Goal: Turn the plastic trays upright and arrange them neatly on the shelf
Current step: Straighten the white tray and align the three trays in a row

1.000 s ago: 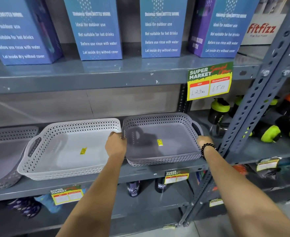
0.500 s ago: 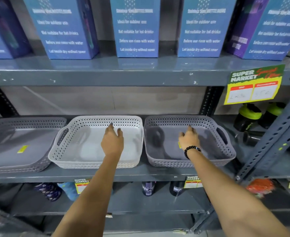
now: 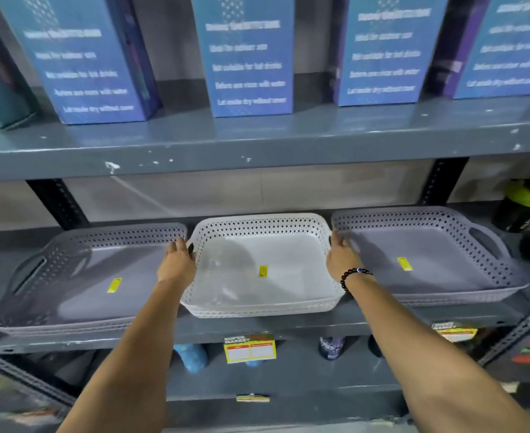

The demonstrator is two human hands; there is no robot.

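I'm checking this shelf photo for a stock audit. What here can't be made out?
- Head view, blue boxes: print smeared by motion blur, tops cut off by the upper edge.
- White tray: its side handles are covered by the left hand and right hand.
- Price tag: writing too small.
- Green-lidded bottle: cut off by the right edge.

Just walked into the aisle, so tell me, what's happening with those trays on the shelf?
A person is straightening plastic trays on a grey metal shelf. The left hand and right hand each hold one side of the white tray in the middle. A grey tray sits to its left and another grey tray to its right. All three are upright, side by side.
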